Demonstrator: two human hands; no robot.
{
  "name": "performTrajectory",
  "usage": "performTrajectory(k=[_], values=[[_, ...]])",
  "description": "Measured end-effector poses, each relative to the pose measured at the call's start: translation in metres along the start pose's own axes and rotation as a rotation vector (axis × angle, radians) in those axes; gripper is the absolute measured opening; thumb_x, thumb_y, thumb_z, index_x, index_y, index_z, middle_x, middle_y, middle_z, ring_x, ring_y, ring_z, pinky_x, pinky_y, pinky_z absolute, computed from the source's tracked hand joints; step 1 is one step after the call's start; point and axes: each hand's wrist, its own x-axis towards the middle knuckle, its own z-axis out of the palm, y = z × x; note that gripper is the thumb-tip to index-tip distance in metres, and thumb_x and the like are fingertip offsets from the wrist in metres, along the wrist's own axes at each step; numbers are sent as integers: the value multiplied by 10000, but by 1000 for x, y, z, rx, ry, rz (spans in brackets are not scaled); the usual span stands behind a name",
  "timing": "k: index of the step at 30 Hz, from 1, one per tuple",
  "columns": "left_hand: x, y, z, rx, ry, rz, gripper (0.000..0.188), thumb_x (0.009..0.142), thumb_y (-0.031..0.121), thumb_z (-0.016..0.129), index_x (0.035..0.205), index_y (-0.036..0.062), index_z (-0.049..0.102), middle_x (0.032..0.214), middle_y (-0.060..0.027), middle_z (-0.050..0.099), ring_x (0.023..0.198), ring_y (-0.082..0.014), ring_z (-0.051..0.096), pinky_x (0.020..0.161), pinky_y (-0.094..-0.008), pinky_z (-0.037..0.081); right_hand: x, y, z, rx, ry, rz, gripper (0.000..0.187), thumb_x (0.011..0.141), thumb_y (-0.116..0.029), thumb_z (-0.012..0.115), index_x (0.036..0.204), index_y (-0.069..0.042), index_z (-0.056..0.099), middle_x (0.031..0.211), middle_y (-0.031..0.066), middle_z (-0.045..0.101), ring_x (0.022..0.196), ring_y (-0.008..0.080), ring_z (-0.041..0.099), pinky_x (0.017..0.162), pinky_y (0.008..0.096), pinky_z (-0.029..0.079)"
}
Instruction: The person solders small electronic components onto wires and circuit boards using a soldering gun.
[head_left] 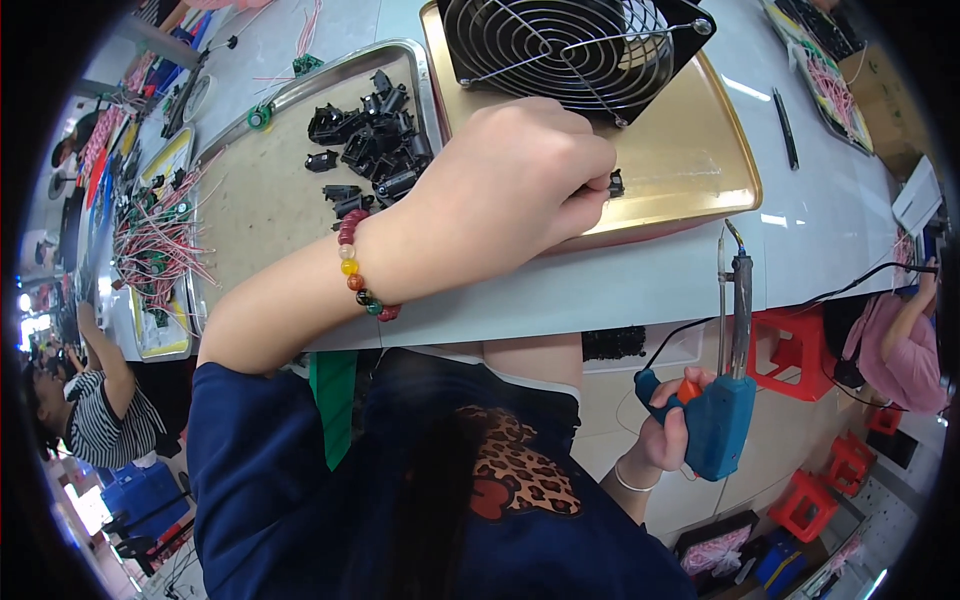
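My left hand (530,175) reaches across the table, its fingers pinched together over the near side of a gold tray (690,205). A small black plastic part (616,183) shows at the fingertips, mostly hidden by the hand. In my right hand (664,435) is a teal soldering gun (722,430) with an orange trigger, held upright beyond the table's front edge with its tip pointing up near the tray's corner. Beneath and beyond my left wrist, a metal tray (265,210) carries a pile of black plastic housings (372,140).
A black fan with a wire guard (560,50) stands on the gold tray. Green circuit boards with red and white wires (160,235) fill a tray at left. A black pen (785,128) lies at right. The gun's black cable (850,290) runs rightward, past red stools (790,350).
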Motion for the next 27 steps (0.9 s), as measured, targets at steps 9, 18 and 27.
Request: performTrajectory(k=[9,18,27], values=[[-14,-6,-4,113,156,75,112,694,77,718,749,45,626,731,-66,616,711,-254,592,642,-338,491,1,12,-4,66,-68,-38,523,737,-110,544,1206,108,469,1131,219,544,629,184,544,585,260,429],[-116,-153,-140,762,239,-435,282,777,275,737,914,43,654,884,-101,653,805,-234,627,747,-341,497,2,7,8,27,-94,-7,506,751,-121,550,1205,91,482,1134,199,549,631,163,544,583,249,422],[-125,-164,-138,572,154,-700,277,808,287,717,835,26,629,787,-97,673,732,-233,646,662,-345,495,8,-2,26,-12,-138,-28,492,745,-135,582,1177,82,493,1105,190,570,611,161,545,569,253,427]])
